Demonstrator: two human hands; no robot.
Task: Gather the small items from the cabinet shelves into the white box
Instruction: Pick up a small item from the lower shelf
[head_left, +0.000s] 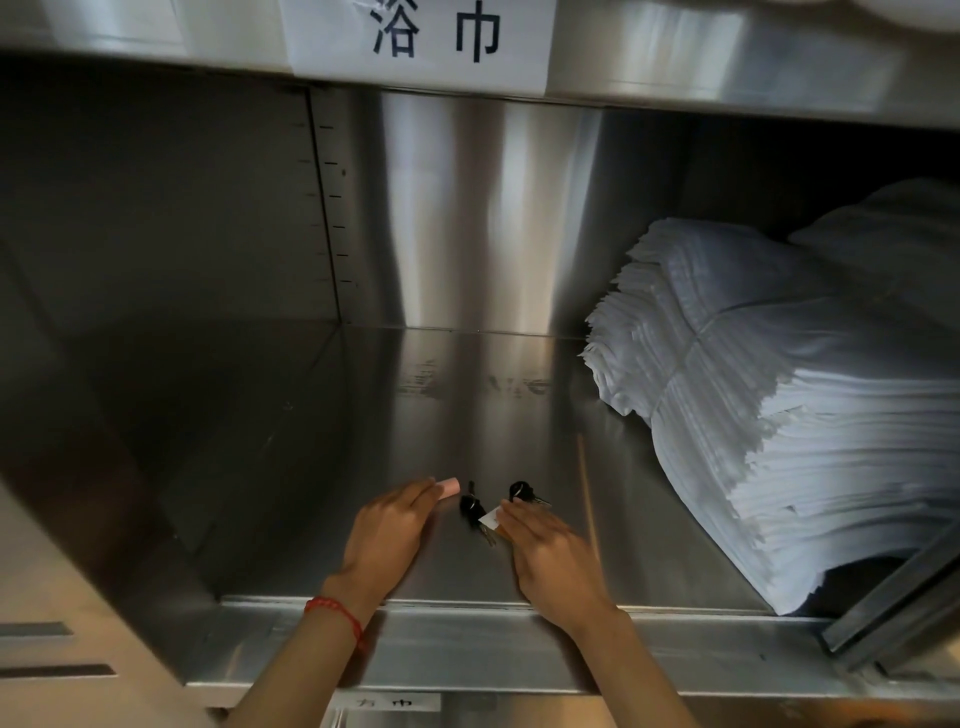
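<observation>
Head view: on the steel shelf (363, 415), my left hand (387, 535) pinches a pink piece (449, 488) left of the black keys (475, 506); my right hand (550, 556) lies loose-fingered over their tag (491, 517).

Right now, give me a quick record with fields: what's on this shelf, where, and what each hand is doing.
Shelf: steel cabinet shelf
Small items: pink piece; black-headed keys with a tag, near the front edge
Left hand: fingertips at the pink piece, grip unclear
Right hand: fingers reaching onto the tag and keys
Right side: tied stack of white cloths
White box: not in view
</observation>
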